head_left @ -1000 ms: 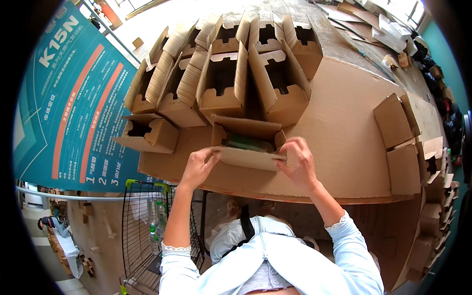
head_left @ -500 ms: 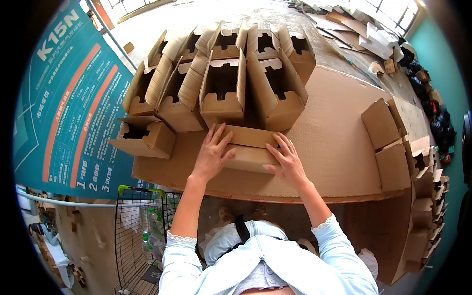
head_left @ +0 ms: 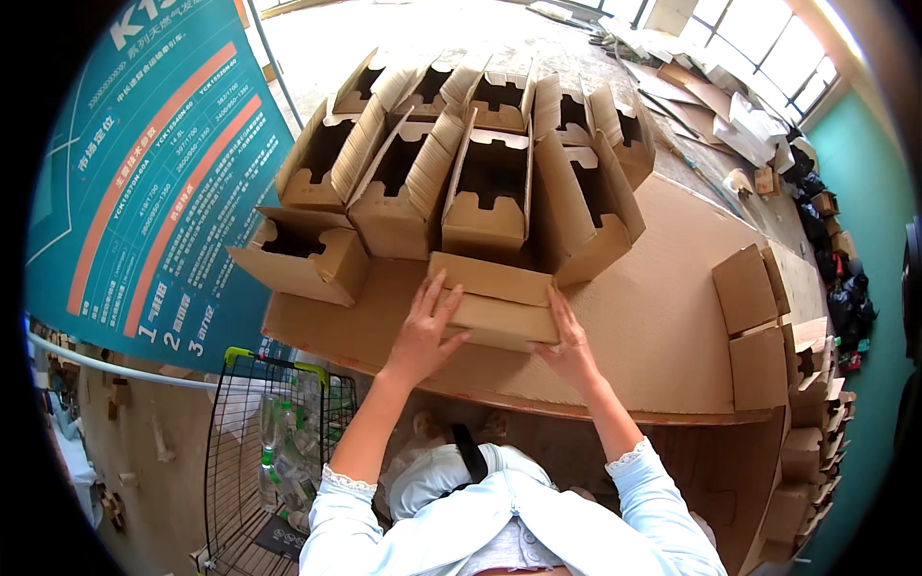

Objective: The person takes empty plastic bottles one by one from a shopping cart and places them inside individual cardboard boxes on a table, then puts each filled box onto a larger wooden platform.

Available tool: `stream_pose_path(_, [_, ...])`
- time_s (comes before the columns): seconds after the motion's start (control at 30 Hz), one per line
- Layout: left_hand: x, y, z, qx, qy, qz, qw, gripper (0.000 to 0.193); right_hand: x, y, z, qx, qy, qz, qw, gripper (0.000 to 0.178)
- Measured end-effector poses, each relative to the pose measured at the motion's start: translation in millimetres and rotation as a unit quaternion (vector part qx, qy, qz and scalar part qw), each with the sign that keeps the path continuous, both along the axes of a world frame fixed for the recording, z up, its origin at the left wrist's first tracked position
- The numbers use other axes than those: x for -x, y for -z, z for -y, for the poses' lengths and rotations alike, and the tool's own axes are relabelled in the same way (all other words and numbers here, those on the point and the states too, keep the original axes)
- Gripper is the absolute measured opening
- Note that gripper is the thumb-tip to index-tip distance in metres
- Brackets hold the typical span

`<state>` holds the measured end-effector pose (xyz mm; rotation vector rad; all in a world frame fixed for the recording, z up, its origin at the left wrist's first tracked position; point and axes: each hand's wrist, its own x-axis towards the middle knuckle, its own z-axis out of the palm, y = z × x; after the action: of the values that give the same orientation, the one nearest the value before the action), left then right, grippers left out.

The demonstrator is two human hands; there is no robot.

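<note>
brown box [head_left: 499, 322], top flaps folded down, sits just in from the near edge of the cardboard surface [head_left: 663, 326], about midway along. left hand [head_left: 423, 336] has fingers spread wide over the box's left end; right hand [head_left: 573, 350], fingers a little apart, lies against its right end. open-topped boxes [head_left: 485, 228] stand in rows behind, toward the surface's far left corner.

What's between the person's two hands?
In the head view, a cardboard box with its top flaps folded down lies between the left hand and the right hand; both touch it.
</note>
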<state>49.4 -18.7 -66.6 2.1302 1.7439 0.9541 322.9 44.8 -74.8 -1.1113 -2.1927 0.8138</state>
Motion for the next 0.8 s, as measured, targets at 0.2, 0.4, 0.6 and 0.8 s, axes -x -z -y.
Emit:
stream_pose_path(0.2, [64.5,-1.8,9.6,-0.018,-0.095,-0.065,0.993,0.065,97.3,5.3,-7.5,-0.003,-0.016,0.000,1.000,0.099])
stream_pose_path(0.4, [82.0,5.0,-14.0,-0.076,-0.143,-0.164,0.973,0.057,135.9,14.1,-30.7,0.048,0.067,0.008,0.997,0.097])
stream_pose_path(0.6, [77.7,6.0,-40.8,-0.086,-0.125,-0.139,0.979,0.071,148.4,22.9,-46.1,0.040,0.069,-0.069,0.994,0.100])
stream_pose_path(0.8, [89.5,20.4,-69.0,-0.093,-0.135,-0.178,0.970,0.074,36.2,30.6,-50.7,0.008,0.145,-0.069,0.987,0.082])
